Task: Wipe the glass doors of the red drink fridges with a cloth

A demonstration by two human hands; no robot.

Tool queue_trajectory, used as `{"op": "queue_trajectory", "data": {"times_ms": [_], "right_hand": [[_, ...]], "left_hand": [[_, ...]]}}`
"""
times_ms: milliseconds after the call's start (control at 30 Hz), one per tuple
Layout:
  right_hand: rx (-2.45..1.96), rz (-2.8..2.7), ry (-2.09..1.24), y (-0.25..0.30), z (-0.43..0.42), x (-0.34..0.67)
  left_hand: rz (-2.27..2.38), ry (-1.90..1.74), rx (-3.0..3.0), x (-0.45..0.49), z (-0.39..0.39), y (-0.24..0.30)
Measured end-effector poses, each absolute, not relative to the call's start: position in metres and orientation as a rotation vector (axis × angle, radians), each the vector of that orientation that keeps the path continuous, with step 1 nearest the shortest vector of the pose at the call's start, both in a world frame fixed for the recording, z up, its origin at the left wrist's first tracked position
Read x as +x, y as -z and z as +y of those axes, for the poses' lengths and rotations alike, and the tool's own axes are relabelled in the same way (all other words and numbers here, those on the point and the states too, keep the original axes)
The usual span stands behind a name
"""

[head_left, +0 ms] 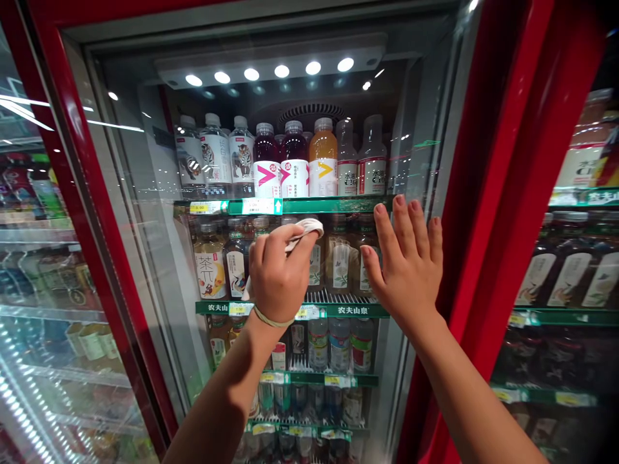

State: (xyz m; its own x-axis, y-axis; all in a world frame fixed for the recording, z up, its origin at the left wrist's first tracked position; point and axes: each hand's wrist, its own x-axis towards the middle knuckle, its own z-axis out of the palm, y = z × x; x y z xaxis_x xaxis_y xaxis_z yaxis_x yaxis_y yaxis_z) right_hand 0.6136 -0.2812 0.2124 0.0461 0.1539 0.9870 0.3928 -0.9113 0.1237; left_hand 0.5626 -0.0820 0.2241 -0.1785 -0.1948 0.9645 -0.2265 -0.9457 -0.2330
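Grips a cloth (pixel 312 226) in the curled left hand (pixel 280 274); spreads the right hand (pixel 411 274) upright, palm toward the glass (pixel 420 138).

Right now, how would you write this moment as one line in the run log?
left hand: grips white cloth | right hand: fingers spread at glass door, contact unclear | behind door: drink bottles

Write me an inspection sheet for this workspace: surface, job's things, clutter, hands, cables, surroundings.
Surface: upright glass door in a red frame, showing reflections.
Job's things: white cloth, bunched.
Clutter: nothing seen; bottles stand in rows behind the glass.
Hands: left hand grips the cloth, with a band at the wrist; right hand is spread open at the door, contact uncertain.
Cables: nothing seen.
Surroundings: more bottled drinks to the right; stocked shelves to the left.
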Motion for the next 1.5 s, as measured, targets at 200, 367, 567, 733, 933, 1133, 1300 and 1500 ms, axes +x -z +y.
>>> {"op": "queue_trajectory", "data": {"times_ms": [200, 367, 567, 733, 933, 1133, 1300, 1500], "right_hand": [[-2.148, -0.561, 1.957, -0.212, -0.281, 0.613], [-2.146, -0.558, 1.971, -0.212, -0.281, 0.613], [-2.137, -0.569, 1.966, -0.212, -0.281, 0.614], [-2.129, -0.570, 1.956, -0.212, -0.280, 0.613], [-2.127, -0.566, 1.968, -0.212, -0.281, 0.614], [-2.131, -0.560, 1.965, -0.212, -0.281, 0.614], [-2.139, -0.567, 1.931, -0.212, -0.280, 0.613], [-2.134, -0.566, 1.916, -0.212, -0.280, 0.613]], "left_hand": [[-0.583, -2.293, 2.051, 0.563, -0.081, -0.219], [-0.549, -2.322, 2.024, 0.563, -0.079, -0.224], [-0.599, -2.278, 2.060, 0.562, -0.085, -0.218], [-0.547, -2.330, 2.000, 0.562, -0.077, -0.222], [-0.560, -2.305, 2.030, 0.563, -0.075, -0.212], [-0.482, -2.335, 1.973, 0.563, -0.065, -0.217], [-0.550, -2.295, 2.065, 0.561, -0.068, -0.212], [-0.508, -2.314, 2.009, 0.560, -0.067, -0.215]]}}
